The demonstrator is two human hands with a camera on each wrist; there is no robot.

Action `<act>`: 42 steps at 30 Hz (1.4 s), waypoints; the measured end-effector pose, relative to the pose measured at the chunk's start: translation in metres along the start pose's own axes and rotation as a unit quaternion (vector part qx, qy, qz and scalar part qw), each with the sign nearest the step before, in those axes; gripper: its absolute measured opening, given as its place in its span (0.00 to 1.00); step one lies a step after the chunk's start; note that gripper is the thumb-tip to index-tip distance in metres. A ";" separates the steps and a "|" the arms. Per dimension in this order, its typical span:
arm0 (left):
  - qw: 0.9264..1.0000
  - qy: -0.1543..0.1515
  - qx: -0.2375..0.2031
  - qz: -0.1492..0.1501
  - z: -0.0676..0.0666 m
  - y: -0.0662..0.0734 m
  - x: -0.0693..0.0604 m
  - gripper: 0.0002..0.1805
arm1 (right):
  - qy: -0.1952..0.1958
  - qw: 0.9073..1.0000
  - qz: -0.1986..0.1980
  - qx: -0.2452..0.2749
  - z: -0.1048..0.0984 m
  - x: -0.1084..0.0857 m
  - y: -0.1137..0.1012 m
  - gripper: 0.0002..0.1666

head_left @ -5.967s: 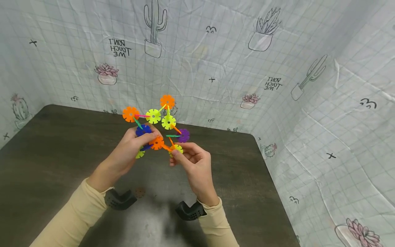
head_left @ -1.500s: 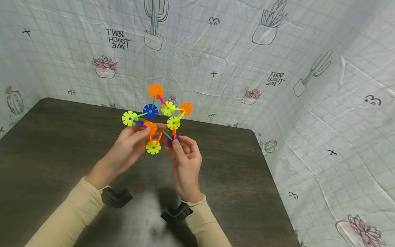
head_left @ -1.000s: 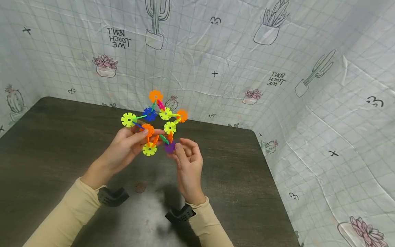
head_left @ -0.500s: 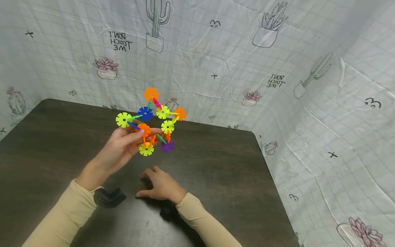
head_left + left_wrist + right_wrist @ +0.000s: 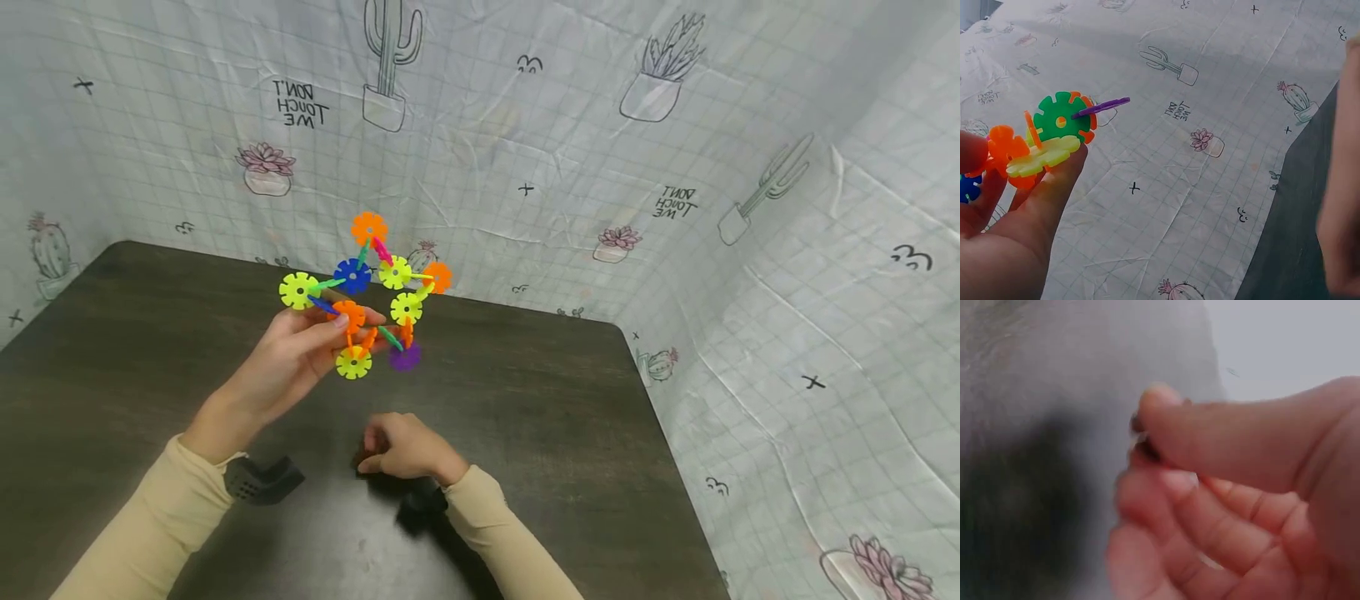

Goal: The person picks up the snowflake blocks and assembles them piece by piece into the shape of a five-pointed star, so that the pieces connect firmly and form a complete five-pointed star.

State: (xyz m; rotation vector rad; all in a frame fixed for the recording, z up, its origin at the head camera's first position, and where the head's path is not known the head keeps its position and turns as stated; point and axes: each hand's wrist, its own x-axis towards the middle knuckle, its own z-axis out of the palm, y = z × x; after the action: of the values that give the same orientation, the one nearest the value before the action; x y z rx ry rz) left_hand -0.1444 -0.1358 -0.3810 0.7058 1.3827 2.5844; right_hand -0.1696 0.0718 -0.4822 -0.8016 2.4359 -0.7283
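Note:
In the head view my left hand holds up a ring of linked plastic snowflake discs, pinching an orange disc between thumb and fingers. Blue, yellow-green, orange and purple discs join through slots, with more discs seen edge-on between them. The left wrist view shows a green disc by the fingertips. Low over the table, my right hand pinches a small dark brown disc between thumb and finger. Most of that disc is hidden and blurred in the right wrist view.
A dark wooden table lies below both hands. Behind and to the right hangs a pale grid cloth printed with cacti. Black wrist mounts are strapped to both forearms.
My right hand has let go of the purple disc, dropped to the table and taken hold of the brown disc that lay there. The ring, turned earlier, now stays in my left hand.

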 end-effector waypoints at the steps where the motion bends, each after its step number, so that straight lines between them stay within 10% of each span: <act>1: 1.000 0.005 0.003 -0.002 0.000 0.001 -0.001 0.10 | 0.023 0.999 -0.004 0.035 -0.006 -0.007 0.003 0.11; 4: 1.000 0.019 0.018 -0.003 0.000 0.003 -0.001 0.11 | 0.131 0.976 -0.023 0.174 -0.031 -0.031 0.004 0.06; 9: 0.998 0.039 0.039 -0.003 0.002 0.003 0.000 0.10 | 0.294 0.867 -0.107 0.388 -0.069 -0.056 -0.017 0.03; 12: 0.997 0.053 0.058 -0.011 0.005 0.001 0.000 0.09 | 0.287 0.836 -0.136 0.448 -0.077 -0.060 -0.033 0.06; 22: 0.991 0.080 0.106 -0.021 0.014 0.004 0.002 0.08 | 0.189 0.825 -0.152 0.511 -0.070 -0.053 -0.050 0.12; 35: 0.981 0.025 0.178 -0.076 0.012 0.010 0.006 0.15 | 0.315 0.822 -0.185 0.437 -0.065 -0.048 -0.049 0.30; 42: 0.979 0.037 0.179 -0.095 0.014 0.006 0.010 0.21 | 0.390 0.832 -0.198 0.341 -0.058 -0.049 -0.054 0.20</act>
State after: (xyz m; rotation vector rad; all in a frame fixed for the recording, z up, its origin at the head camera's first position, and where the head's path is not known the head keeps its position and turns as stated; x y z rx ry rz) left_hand -0.1458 -0.1259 -0.3658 0.4910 1.8662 2.2611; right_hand -0.1464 0.0852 -0.3933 -0.7908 2.2971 -2.3024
